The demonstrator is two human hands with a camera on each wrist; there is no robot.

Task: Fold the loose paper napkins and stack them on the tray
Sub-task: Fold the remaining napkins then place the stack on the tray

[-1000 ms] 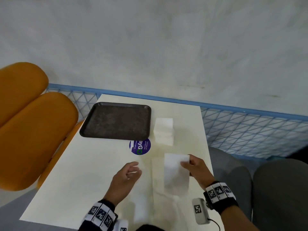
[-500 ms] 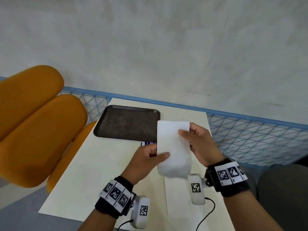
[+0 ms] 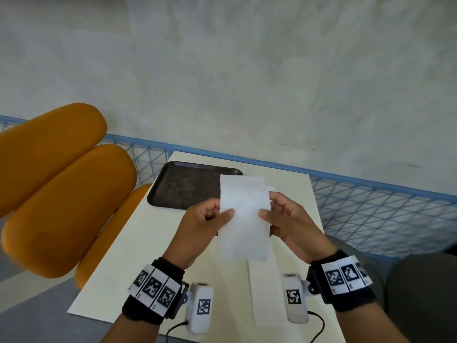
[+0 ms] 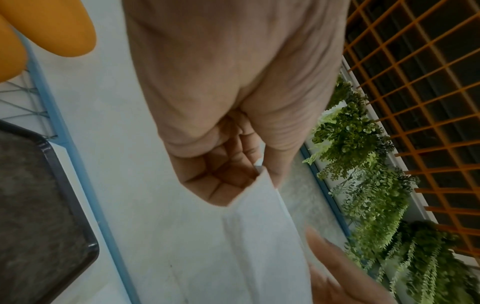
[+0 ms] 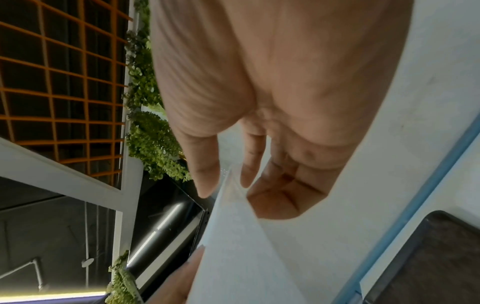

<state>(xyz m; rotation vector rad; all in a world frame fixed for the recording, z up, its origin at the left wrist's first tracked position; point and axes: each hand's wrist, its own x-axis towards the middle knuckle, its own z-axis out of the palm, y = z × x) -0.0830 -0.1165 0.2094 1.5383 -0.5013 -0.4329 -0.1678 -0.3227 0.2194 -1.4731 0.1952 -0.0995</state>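
2 hands now hold 1 napkin (image 3: 243, 219) up in the air above the table (image 3: 138, 246); 1 second ago it lay flat on the table under the right hand alone, and half a second ago the left was just arriving at its edge. that lift suggests the fold is about to start rather than finish. the left hand (image 3: 202, 224) pinches the napkin's left edge between thumb and curled fingers, and the right hand (image 3: 289, 219) pinches the right edge the same way. the napkin is white, long and narrow, hanging upright with a soft sag at the bottom and a second layer peeking out at its top right corner. the dark tray (image 3: 185, 186) sits behind it with nothing seen on it, so no stacking has begun.
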